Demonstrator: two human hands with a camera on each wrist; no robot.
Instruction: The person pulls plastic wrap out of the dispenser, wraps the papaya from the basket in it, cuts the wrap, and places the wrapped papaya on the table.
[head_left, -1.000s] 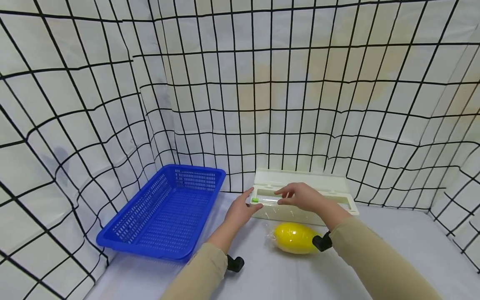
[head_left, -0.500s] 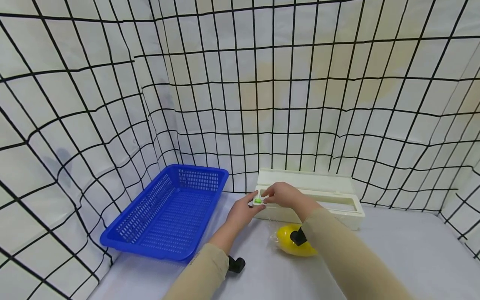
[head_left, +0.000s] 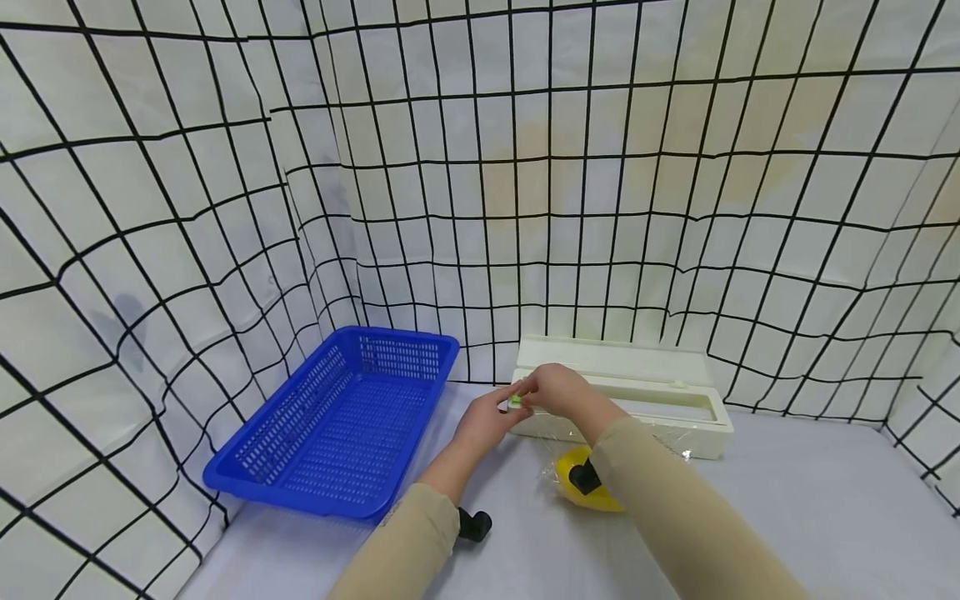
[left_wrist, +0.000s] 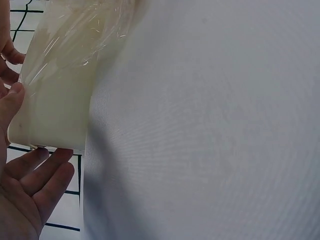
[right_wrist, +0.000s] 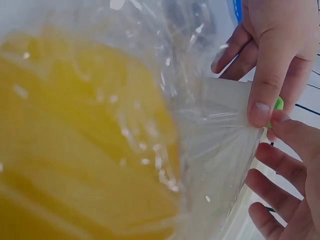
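A cream cling film dispenser (head_left: pixel 703 443) lies lengthwise at the back, its lid (head_left: pixel 611 358) raised. My left hand (head_left: pixel 482 421) grips its left end, thumb in front and fingers at the end face. My right hand (head_left: pixel 557 390) is at that same end, with its thumb and finger at the green slide cutter (right_wrist: pixel 278 104) beside my left thumb; its other fingers are spread in the right wrist view. Clear cling film (left_wrist: pixel 95 32) hangs over the dispenser's front. Before it lies a yellow oval fruit (head_left: pixel 596 498), wrapped in film and partly hidden by my right sleeve.
At the left stands a blue plastic basket (head_left: pixel 225 475) with slotted walls. Black wire grid (head_left: pixel 550 167) over white sheeting walls in the back and sides. A white cloth (head_left: pixel 540 550) covers the table. Each wrist carries a black camera mount (head_left: pixel 474 525).
My right hand has moved left along the dispenser to the green cutter at its left end. The left hand keeps hold of that end. My right sleeve now covers more of the yellow fruit.
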